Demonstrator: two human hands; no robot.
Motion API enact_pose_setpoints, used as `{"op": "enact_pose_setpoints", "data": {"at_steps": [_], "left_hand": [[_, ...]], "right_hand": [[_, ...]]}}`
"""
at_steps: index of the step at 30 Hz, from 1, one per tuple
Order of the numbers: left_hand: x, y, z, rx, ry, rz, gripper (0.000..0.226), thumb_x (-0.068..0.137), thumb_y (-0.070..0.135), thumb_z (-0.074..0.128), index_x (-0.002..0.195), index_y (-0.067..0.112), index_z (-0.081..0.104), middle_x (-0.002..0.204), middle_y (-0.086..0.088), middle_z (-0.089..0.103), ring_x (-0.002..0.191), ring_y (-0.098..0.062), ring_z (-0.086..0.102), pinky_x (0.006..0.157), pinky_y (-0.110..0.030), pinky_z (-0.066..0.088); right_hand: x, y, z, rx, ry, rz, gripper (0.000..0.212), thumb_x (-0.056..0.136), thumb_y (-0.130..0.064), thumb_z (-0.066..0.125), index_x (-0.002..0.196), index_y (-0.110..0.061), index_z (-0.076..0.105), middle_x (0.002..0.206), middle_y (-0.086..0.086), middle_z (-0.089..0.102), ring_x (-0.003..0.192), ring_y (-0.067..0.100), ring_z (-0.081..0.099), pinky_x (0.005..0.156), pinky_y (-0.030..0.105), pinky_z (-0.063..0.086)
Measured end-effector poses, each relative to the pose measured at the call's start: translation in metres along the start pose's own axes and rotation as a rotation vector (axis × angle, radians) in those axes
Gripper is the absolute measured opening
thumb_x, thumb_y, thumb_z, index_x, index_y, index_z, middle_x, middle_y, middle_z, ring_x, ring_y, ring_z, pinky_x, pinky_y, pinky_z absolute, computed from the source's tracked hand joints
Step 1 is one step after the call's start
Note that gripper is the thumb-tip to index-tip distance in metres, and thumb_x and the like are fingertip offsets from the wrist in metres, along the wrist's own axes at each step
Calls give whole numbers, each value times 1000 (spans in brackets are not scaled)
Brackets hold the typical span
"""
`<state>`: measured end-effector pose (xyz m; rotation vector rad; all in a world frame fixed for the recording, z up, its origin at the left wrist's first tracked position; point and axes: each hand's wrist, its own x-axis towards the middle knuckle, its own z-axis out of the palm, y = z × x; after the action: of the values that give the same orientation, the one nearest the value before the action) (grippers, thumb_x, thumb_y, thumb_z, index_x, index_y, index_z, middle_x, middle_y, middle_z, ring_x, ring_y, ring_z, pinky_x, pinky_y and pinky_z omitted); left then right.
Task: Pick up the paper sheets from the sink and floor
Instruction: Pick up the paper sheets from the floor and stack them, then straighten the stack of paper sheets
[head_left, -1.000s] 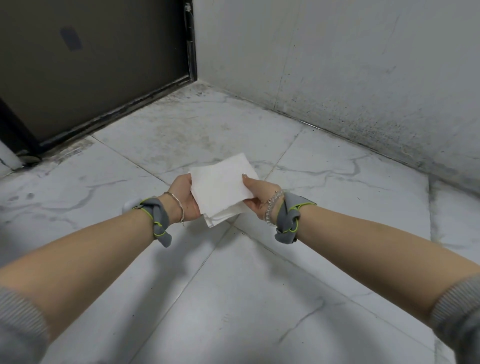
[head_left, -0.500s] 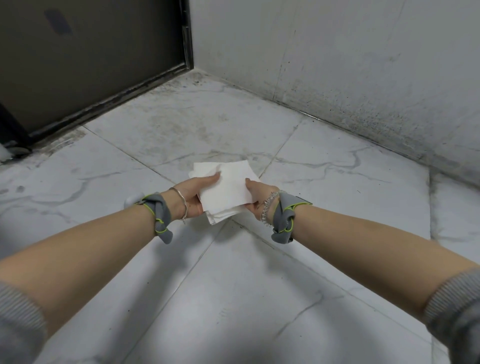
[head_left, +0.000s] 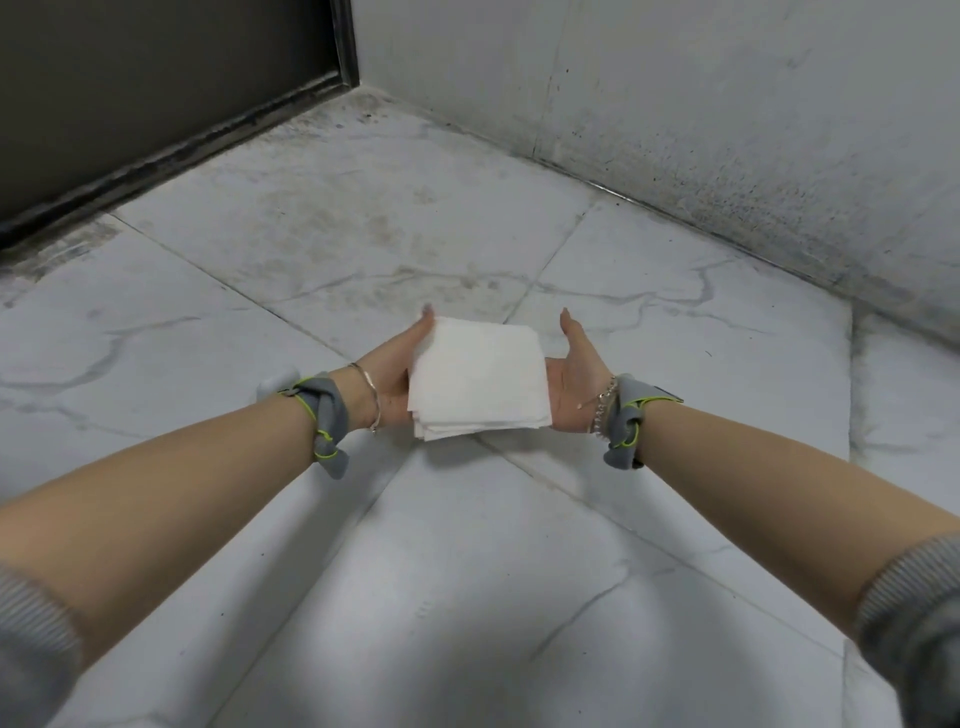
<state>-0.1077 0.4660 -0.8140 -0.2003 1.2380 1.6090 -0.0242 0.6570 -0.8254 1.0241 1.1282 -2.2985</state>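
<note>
Left hand and right hand, fingers straight, are sandwiching the paper sheets; pressing evenly should square their edges.

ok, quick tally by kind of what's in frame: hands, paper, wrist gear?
Hands: 2, left hand and right hand
Paper stack: 1, sheet count unclear
Grey wrist straps: 2, left strap, right strap
Bracelets: 2, left bracelet, right bracelet
Total: 7
</note>
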Motion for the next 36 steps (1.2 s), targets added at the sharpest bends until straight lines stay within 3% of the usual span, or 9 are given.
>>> {"op": "enact_pose_setpoints", "data": {"at_steps": [3, 8, 11, 14, 19, 25, 28, 33, 36], "left_hand": [[10, -11, -14, -14, -24, -56, 68, 82, 70, 39, 106, 13, 66, 104, -11, 72, 84, -25, 73, 76, -45, 57], [34, -29, -27, 83, 130, -20, 30, 90, 24, 59, 118, 13, 59, 112, -6, 67, 71, -16, 73, 73, -35, 58], [44, -52, -25, 44, 256, -1, 18, 88, 15, 62, 105, 11, 64, 94, -3, 72, 60, -15, 72, 61, -33, 59], [32, -69, -8, 10, 314, -13, 9, 87, 14, 64, 95, 11, 65, 79, -2, 74, 60, -15, 70, 58, -31, 59], [-6, -57, 35, 186, 380, -24, 39, 87, 19, 64, 121, 0, 58, 96, -11, 67, 78, -21, 62, 83, -38, 52], [-80, -15, 123, 383, 324, -114, 31, 87, 21, 65, 112, 4, 61, 85, -8, 64, 77, -24, 61, 89, -43, 51], [-101, 8, 157, 459, 295, -125, 16, 86, 26, 66, 86, 10, 64, 82, -4, 64, 93, -30, 63, 97, -47, 48], [-169, 58, 250, 458, 192, -149, 11, 88, 22, 64, 91, 11, 62, 85, -4, 64, 65, -14, 64, 64, -27, 56], [-225, 100, 306, 463, 147, -147, 27, 89, 20, 62, 111, 5, 61, 96, -9, 64, 71, -17, 61, 50, -21, 54]], "right_hand": [[11, 9, -5, -55, -12, 9, 76, 81, -71, 44, 119, -8, 60, 118, 15, 66, 104, 34, 65, 97, 51, 46], [28, 27, -3, -218, 109, -78, 24, 88, -19, 63, 109, -7, 61, 115, 14, 66, 92, 26, 65, 84, 40, 56], [31, 36, -5, -466, 323, -211, 18, 81, -23, 72, 92, -10, 66, 110, 14, 68, 96, 30, 67, 91, 42, 54], [8, 41, -8, -595, 386, -282, 26, 83, -25, 70, 99, -5, 67, 93, 9, 67, 84, 23, 64, 81, 32, 55], [-63, 58, -9, -463, 538, -300, 29, 85, -26, 67, 101, -2, 67, 88, 9, 66, 79, 23, 63, 72, 34, 55], [-180, 45, 4, -255, 656, -232, 18, 87, -24, 65, 96, -8, 65, 91, 8, 65, 84, 25, 62, 79, 35, 54], [-228, 25, 11, -193, 678, -237, 21, 87, -22, 65, 101, -5, 66, 101, 14, 68, 93, 31, 64, 90, 45, 53], [-340, -28, 17, -152, 729, -250, 11, 86, -18, 66, 94, -11, 63, 99, 11, 66, 98, 32, 64, 92, 48, 52], [-413, -67, 33, -101, 753, -251, 16, 86, -17, 67, 98, -7, 65, 107, 16, 67, 101, 33, 64, 93, 50, 51]]}}
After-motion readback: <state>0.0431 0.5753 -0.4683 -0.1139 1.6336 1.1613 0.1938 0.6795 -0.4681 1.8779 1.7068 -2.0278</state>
